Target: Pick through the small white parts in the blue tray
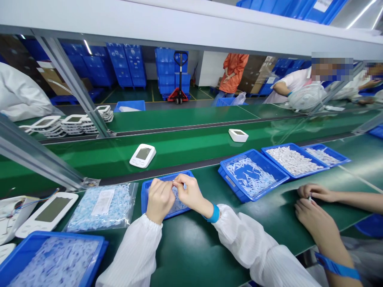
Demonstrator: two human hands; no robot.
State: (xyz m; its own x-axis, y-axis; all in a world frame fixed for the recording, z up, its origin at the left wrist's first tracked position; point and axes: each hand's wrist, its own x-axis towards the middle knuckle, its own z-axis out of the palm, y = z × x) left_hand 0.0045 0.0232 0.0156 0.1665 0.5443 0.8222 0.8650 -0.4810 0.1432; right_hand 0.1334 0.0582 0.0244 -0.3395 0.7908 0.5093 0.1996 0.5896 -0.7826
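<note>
My left hand [160, 198] and my right hand [189, 193] meet fingertip to fingertip above a small blue tray [145, 199] holding small pale pieces. The fingers of both hands are pinched together; whatever lies between them is too small to make out. White sleeves cover both my arms, and a blue band circles my right wrist. Left of the tray lies a clear plastic bag [119, 203] full of light blue and white pieces, with a white label on it.
A blue tray of pale pieces [60, 255] fills the lower left, beside white devices with screens [49, 211]. Blue trays [254, 175] [295, 159] stand to the right. Another person's hands [314, 211] work at right. White devices [143, 155] [238, 135] sit on the green belt [185, 145].
</note>
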